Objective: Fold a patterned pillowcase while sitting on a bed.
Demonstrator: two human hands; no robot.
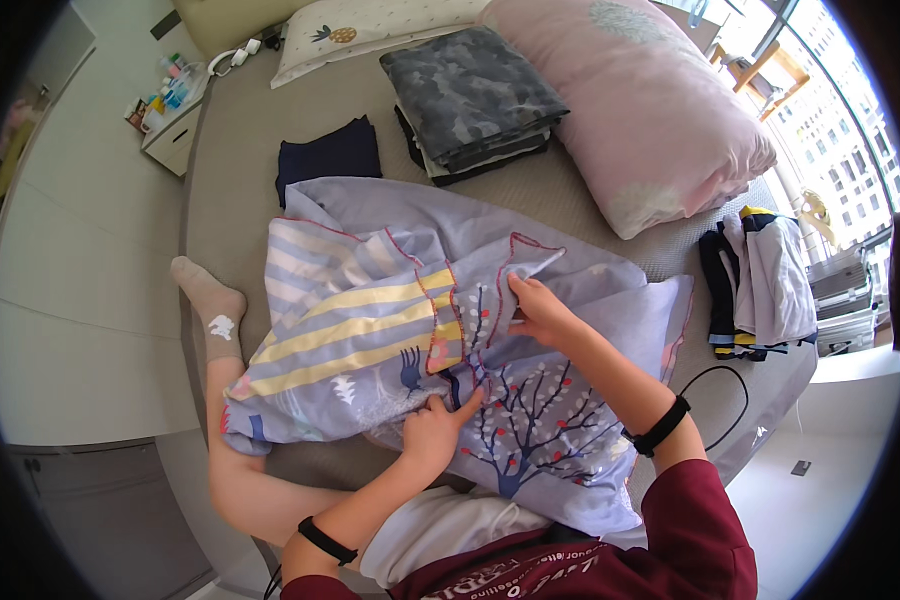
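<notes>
A lavender printed fabric cover [360, 330] with red overlocked seams lies rumpled across the bed before me and over part of my leg. It bears striped panels and a dark blue tree with red and pale leaves. My right hand [544, 311] pinches the cloth near a seamed edge, thumb and fingers around a fold. Lower and to the left, my left hand [431, 435] grips bunched cloth beside a dark blue strip, its fingers curled and its thumb stretched along the fabric. The fingertips of the left hand are partly hidden.
A folded dark navy cloth [330, 154] and a stack of folded camouflage-patterned fabric [476, 97] lie beyond the cover. A large pink pillow [637, 112] fills the upper right. Folded clothes [765, 277] sit at the bed's right edge, near a black cable loop [742, 390].
</notes>
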